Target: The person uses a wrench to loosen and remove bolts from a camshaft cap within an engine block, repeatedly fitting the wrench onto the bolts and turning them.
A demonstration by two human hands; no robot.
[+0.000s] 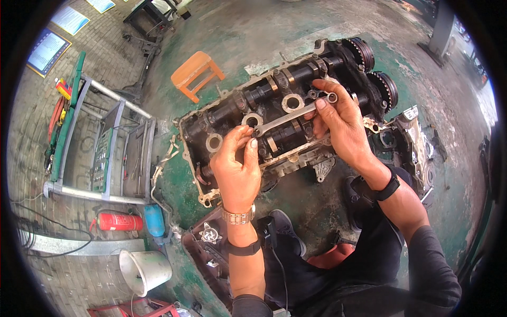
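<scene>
A steel combination wrench [288, 121] is held slantwise above an engine's cylinder head [222, 113], which has two dark camshafts and round toothed sprockets [359, 53] at its far right. My right hand [343, 121] grips the wrench near its ring end, thumb on top and fingers curled beneath. Beside that ring is a small dark round metal part [312, 94] by the fingers; its kind is unclear. My left hand [237, 158] is closed at the wrench's other end, thumb and fingertips around the tip. Anything else within those fingers is hidden.
An orange stool [196, 74] stands beyond the engine. At left are a metal-framed tool rack [100, 134], a red fire extinguisher [119, 221], a blue cylinder [154, 220] and a white bucket [145, 270]. A brown tray [198, 248] with metal parts lies near my left forearm.
</scene>
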